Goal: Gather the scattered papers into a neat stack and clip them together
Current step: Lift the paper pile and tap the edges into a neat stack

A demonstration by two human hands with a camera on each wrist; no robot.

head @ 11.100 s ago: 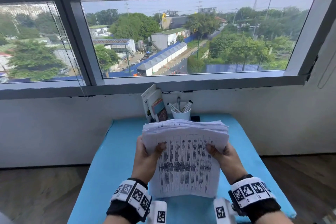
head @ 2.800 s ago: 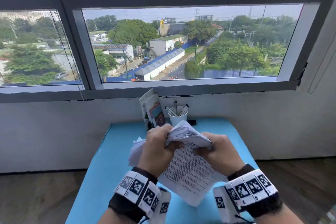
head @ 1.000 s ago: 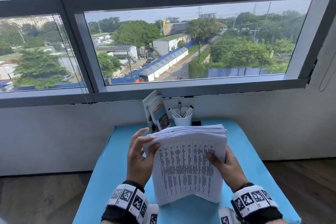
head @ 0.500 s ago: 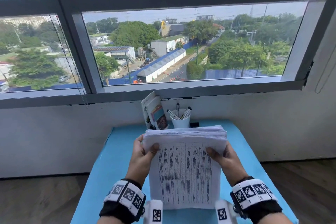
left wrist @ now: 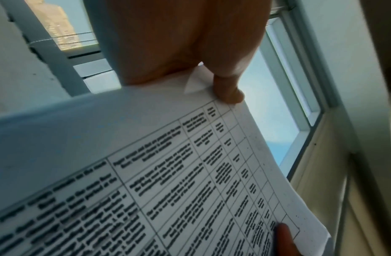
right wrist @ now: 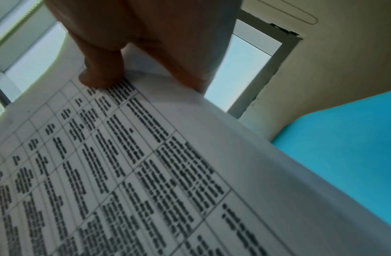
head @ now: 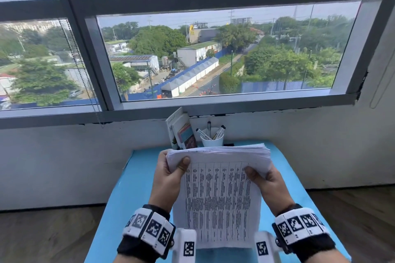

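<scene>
A thick stack of printed papers (head: 217, 198) stands upright on its lower edge on the blue table (head: 128, 188), its front sheet a table of text. My left hand (head: 168, 175) grips the stack's upper left corner, thumb on the front sheet. My right hand (head: 265, 179) grips the upper right side, thumb on the print. The left wrist view shows the papers (left wrist: 168, 173) with my left thumb (left wrist: 227, 88) pinching the top edge; a small corner is folded there. In the right wrist view my right thumb (right wrist: 102, 72) presses the front sheet of the papers (right wrist: 146, 164). No clip shows.
A white cup of pens (head: 212, 138) and leaning booklets (head: 181, 130) stand at the table's far edge against the white wall under the window (head: 213, 49). Wooden floor (head: 352, 220) lies on both sides of the narrow table.
A few seconds ago the papers were loose and bunched between both hands; now they are squared upright. Over the last second my left hand closed on the top left corner.
</scene>
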